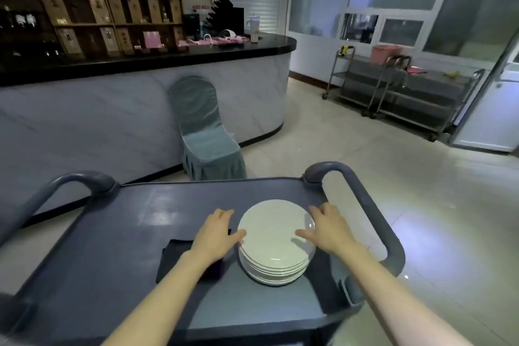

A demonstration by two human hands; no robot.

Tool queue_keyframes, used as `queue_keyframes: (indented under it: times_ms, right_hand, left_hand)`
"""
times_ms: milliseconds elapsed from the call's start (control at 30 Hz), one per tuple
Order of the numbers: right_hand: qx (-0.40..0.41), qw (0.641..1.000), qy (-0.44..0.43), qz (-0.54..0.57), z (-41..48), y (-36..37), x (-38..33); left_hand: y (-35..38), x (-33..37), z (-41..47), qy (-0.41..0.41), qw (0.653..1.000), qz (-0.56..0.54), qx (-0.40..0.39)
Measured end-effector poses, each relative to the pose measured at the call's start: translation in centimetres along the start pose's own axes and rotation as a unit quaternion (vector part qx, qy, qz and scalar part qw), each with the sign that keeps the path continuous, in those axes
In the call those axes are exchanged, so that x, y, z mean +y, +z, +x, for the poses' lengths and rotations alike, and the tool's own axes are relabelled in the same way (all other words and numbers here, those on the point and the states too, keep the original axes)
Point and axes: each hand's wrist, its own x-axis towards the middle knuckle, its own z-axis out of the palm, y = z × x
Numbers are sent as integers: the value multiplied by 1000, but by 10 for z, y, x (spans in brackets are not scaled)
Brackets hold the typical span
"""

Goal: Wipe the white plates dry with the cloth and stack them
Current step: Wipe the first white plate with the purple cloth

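A stack of several white plates [273, 236] stands on the grey cart top [134, 233], right of centre. My left hand [214, 233] lies at the stack's left edge, its thumb touching the top plate's rim and its fingers reaching past the rim. My right hand [327, 229] is at the stack's right edge, thumb over the top plate and fingers curved round the far right rim. A dark folded cloth [177, 257] lies flat on the cart left of the plates, partly under my left forearm.
The cart has raised grey handles at the far left [75, 181] and along the right side [365, 202]. A covered chair [205, 132] stands beyond the cart by a curved marble counter [140, 104]. Steel trolleys [398, 87] line the far right wall.
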Motion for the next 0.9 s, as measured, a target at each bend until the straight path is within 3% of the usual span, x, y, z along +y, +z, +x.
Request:
queue_keyframes:
  times_ms: [133,333,467,600,800,900]
  right_hand:
    - [-39,996,58,48,-11,12,6]
    - [-50,975,97,191,-14,25,4]
    - [-28,944,142,295,-11,31,1]
    - [-26,934,156,320,-8,35,1]
    - [-1,918,143,369,-6,31,-11]
    - [10,877,136,461,-1,31,-28]
  left_hand:
    - [21,7,-5,-63,995,-70,-26]
    - [39,18,-7,-117,982,-146,16]
    - [46,17,-5,-205,947,-245,46]
    - [50,12,-2,-264,901,-340,47]
    - [47,3,-8,-272,857,-434,54]
    - [36,-9,-14,-269,844,-460,66]
